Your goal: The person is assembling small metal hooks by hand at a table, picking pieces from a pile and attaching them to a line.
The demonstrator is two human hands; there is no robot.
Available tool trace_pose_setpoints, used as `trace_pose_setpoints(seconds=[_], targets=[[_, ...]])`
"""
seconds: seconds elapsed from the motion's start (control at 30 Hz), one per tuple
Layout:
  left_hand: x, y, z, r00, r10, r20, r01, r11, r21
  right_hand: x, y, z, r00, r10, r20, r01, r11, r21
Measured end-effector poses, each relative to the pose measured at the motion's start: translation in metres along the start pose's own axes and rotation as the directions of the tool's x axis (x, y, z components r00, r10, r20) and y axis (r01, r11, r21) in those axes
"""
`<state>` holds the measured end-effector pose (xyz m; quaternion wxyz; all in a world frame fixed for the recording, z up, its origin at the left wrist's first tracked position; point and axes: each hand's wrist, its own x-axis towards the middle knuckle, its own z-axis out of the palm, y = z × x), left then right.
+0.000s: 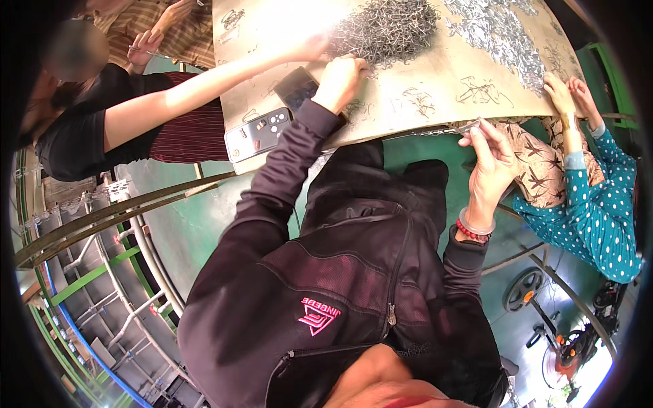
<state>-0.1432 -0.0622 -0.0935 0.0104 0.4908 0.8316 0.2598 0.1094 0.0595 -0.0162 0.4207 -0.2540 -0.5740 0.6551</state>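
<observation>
My left hand (342, 83) lies at the near edge of a heap of dark, bent metal hooks (388, 30) on the table. Its fingers are curled, and anything they hold is hidden. Beyond the table's near edge, my right hand (491, 166) pinches a small silver metal piece (469, 128) between thumb and fingers. From that piece a short strand of metal links (434, 131) runs left along the edge. Loose hooks (416, 102) are scattered between my hands and the heap.
A phone in a clear case (258, 134) and a dark phone (296, 88) lie left of my left sleeve. A co-worker's arm (204, 85) reaches across to the heap. Silver metal parts (496, 34) spread at the right. Another person in dotted sleeves (588, 204) works there.
</observation>
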Motion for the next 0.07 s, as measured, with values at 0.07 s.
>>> trace_pose_setpoints(seconds=[0.07], targets=[[0.0014,-0.0114,0.0108,0.998,0.037,0.054,-0.044,0.990,0.134,0.0027,0.0057,-0.0017,0.999,-0.026,0.019,0.025,0.998,0.053]])
